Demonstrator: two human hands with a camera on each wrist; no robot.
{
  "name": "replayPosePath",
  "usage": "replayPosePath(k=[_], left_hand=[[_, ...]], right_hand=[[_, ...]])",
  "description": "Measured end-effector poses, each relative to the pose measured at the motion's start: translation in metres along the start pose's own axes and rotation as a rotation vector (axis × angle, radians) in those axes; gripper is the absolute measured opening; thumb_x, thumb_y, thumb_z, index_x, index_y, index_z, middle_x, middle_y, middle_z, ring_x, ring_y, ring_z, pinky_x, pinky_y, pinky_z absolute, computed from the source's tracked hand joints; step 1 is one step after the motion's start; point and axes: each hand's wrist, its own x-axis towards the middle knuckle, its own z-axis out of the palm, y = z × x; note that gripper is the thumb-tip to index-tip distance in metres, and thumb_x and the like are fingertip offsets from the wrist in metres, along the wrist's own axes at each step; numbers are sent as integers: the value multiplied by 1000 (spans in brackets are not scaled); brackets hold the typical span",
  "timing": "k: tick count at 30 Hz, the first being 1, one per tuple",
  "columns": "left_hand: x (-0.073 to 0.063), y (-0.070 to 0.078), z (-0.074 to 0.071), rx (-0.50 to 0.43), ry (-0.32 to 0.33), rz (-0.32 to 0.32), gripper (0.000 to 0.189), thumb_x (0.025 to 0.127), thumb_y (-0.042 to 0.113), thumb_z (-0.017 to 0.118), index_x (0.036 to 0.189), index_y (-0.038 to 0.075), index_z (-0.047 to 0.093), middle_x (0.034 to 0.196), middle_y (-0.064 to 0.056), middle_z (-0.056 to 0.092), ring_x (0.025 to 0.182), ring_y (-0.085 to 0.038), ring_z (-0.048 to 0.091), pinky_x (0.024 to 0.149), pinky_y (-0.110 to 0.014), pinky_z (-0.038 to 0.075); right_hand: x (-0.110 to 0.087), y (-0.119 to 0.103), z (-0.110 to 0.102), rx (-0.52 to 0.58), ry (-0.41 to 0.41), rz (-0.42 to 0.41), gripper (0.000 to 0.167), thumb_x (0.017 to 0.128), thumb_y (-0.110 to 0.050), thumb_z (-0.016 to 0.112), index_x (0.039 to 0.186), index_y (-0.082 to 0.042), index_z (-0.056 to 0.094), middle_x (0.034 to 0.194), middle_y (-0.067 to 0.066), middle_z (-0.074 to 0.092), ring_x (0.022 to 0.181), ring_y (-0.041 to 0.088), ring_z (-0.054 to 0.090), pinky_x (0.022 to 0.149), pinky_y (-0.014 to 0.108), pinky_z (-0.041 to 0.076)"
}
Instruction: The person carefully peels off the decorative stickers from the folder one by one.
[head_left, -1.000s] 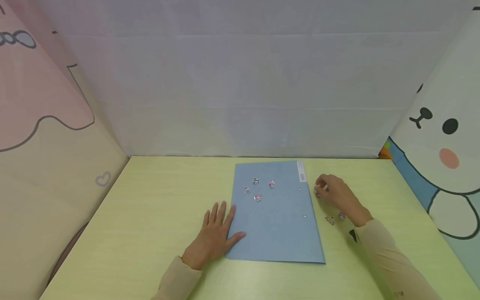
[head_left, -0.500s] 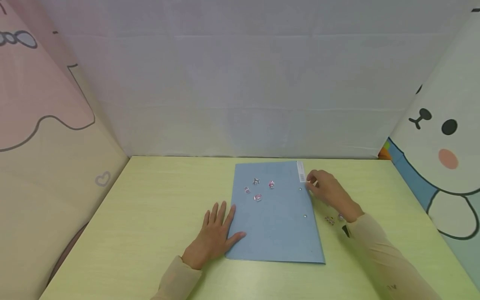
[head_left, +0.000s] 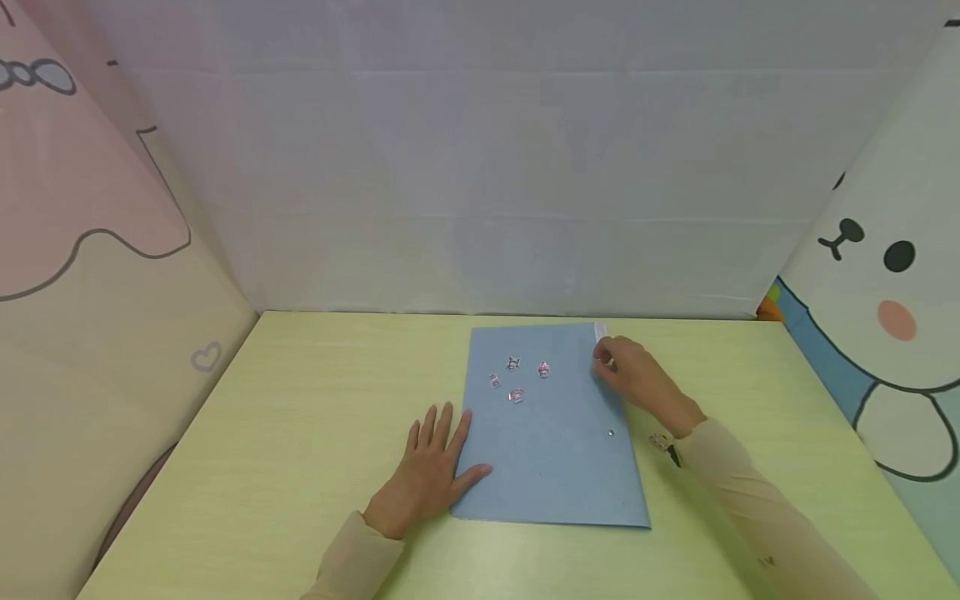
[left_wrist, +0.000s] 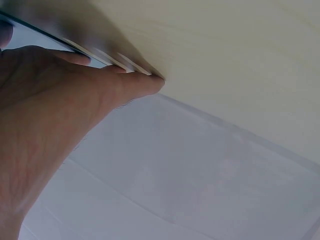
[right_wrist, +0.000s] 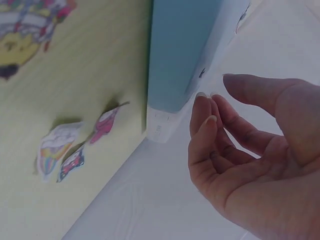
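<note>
A blue file folder (head_left: 555, 471) with a thick spine lies on the table, bearing several small cartoon stickers (head_left: 516, 396) on its upper part. My left hand (head_left: 423, 479) is flat at the folder's left edge, fingers spread and thumb over the cover. Above the upper right corner, beside the white label (head_left: 600, 330), is my right hand (head_left: 637, 375) with fingers curled and thumb tip near the fingertips. In the right wrist view a small gap shows between thumb and fingers (right_wrist: 202, 125); I cannot tell whether a sticker is pinched there.
Right of the folder, a loose sticker (head_left: 660, 442) lies partly beside the sleeve. In the right wrist view several stickers (right_wrist: 60, 142) lie on the table, one yellow one (right_wrist: 22, 37) close to the camera. A small round stud (head_left: 611, 432) sits on the folder. White cloth (head_left: 487, 167) hangs behind.
My right hand has moved left from the table beside the folder to over its upper right corner, covering part of the label and one stud. The left hand has stayed put.
</note>
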Motion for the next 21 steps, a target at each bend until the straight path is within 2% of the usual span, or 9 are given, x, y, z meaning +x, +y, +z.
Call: replayPosePath(k=[10,21], left_hand=[[1,-1,2,14,6,10,77,100,49,60,155,-1,41,157,-33,35,145,-54,29,113,-68,28],[1,-2,2,15,15,12,77,99,49,61,155,-1,41,156,-33,35,145,-54,30,113,-68,28]], right_hand=[[10,-14,10,-16,-10,-87,10,91,4,68,99,9,65,92,18,66,90,35,64,83,52,54],[16,-30,19,-47,-27,-101,10,91,1,71,100,5,65,91,15,64,87,31,62,83,49,54]])
